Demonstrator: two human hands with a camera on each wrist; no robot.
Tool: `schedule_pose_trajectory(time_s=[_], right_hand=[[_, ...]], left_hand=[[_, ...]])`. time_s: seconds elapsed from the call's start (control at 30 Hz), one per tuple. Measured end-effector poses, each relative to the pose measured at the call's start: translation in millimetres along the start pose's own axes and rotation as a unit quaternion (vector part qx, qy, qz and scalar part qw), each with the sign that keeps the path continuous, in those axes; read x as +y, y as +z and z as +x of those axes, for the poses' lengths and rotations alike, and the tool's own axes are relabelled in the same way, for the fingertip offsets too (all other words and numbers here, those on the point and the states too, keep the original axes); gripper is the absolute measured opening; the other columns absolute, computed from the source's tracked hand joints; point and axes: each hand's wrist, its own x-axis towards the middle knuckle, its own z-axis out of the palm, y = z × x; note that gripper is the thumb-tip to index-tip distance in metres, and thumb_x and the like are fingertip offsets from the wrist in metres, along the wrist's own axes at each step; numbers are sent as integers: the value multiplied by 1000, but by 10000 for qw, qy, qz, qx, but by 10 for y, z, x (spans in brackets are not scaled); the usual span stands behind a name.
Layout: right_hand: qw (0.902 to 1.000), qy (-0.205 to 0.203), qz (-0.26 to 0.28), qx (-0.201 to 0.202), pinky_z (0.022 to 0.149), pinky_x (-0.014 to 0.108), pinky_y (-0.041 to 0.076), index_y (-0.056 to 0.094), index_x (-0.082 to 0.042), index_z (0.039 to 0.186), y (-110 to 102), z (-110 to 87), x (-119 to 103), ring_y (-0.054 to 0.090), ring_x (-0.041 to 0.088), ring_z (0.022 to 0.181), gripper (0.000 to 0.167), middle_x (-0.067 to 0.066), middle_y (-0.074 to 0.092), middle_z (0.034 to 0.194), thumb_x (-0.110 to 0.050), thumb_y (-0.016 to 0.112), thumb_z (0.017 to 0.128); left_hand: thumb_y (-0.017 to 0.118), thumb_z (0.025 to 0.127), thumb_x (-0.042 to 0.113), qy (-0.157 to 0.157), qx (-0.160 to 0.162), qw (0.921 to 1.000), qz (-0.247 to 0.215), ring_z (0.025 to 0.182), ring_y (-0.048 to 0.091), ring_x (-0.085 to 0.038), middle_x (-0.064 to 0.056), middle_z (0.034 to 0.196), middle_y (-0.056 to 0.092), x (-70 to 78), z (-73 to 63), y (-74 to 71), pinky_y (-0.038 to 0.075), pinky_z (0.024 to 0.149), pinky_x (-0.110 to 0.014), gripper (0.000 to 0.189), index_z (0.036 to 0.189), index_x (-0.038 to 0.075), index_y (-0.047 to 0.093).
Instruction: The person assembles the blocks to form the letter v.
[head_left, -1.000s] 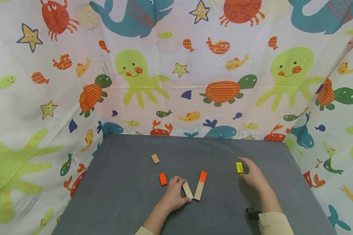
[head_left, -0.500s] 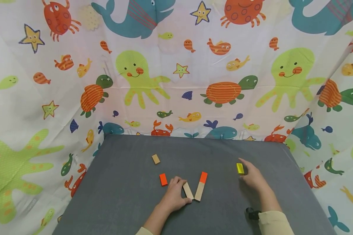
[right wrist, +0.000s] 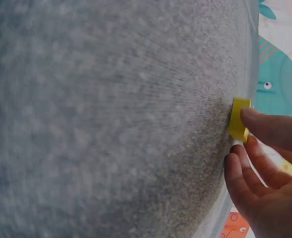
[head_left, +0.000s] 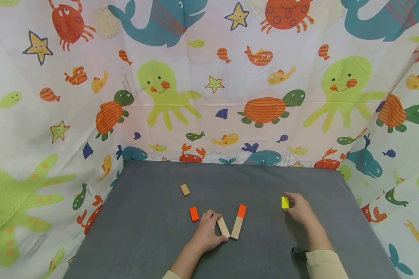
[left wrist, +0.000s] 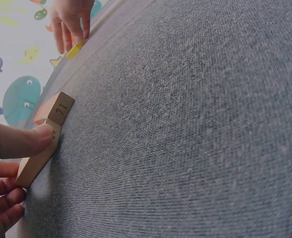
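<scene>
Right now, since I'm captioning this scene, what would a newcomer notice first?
Probably the sea-creature cloth behind the grey table. Next, the yellow block pinched by the right hand toward the right, then a plain block held by the left hand near the table's middle.

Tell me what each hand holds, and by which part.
Left hand: a plain wooden block, thumb at its near end, fingers at the far one. Right hand: the yellow block, thumb on one face; finger contact is mostly hidden.
</scene>
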Motion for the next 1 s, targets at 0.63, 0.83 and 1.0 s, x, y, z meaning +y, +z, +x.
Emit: schedule_pose_trajectory(time_s=[0.63,0.83,1.0], right_hand=[[9998,115,45,183,97,61,47,56,7,136,-2,-28,-3,57,46,117,60,32,54,134,-18,79,86],[9995,26,103,309,93,57,51,57,8,135,-19,-27,-46,61,43,114,63,31,57,131,-23,80,86],[9993,-22,89,367,92,56,52,56,8,136,-48,-22,-84,62,42,112,64,31,57,132,-24,80,86]], left_hand=[[92,72,31,-6,-25,10000,32,118,47,-22,-2,126,51,-12,15,10,48,101,-46,76,137,10,59],[93,72,31,3,8,10000,46,116,47,-21,-1,125,51,-6,13,3,47,101,-46,76,137,9,60],[92,72,31,-36,-30,10000,-10,117,46,-22,-2,125,51,7,6,-12,47,101,-47,76,137,10,59]])
